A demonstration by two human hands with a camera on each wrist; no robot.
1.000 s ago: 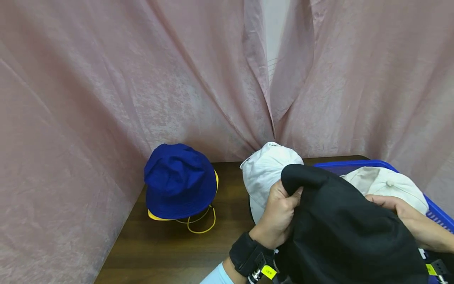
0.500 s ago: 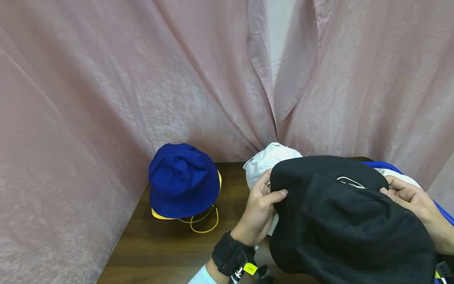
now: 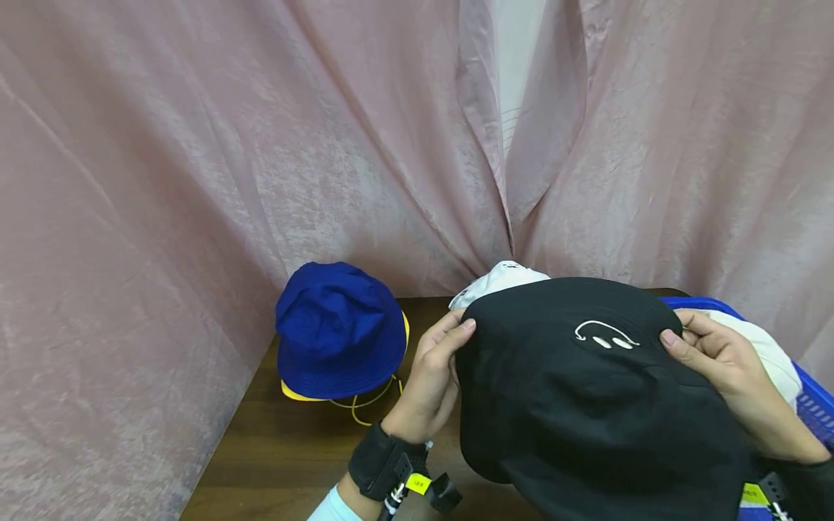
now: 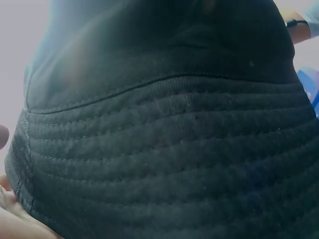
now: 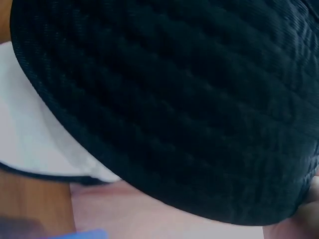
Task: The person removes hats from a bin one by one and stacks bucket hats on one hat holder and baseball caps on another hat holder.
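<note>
A black bucket hat (image 3: 586, 391) with a small white smiley mark is held up over the table between both hands. My left hand (image 3: 435, 362) pinches its left brim and my right hand (image 3: 706, 354) pinches its right side. Its stitched brim fills the left wrist view (image 4: 164, 164) and the right wrist view (image 5: 189, 114). Behind it a white cap (image 3: 502, 278) peeks out, and a strip of the same white cap (image 5: 45, 139) shows under the brim in the right wrist view.
A blue bucket hat (image 3: 335, 329) with yellow lining and cord sits on the dark wooden table (image 3: 287, 449) at the left. A blue basket (image 3: 814, 405) holding a cream cap (image 3: 769, 347) stands at the right edge. Pink curtains (image 3: 195, 145) close in behind and to the left.
The black hat has been turned and spread wider, so its smiley mark now faces me. My left hand slid left along the brim; my right hand rose into view on the right side.
</note>
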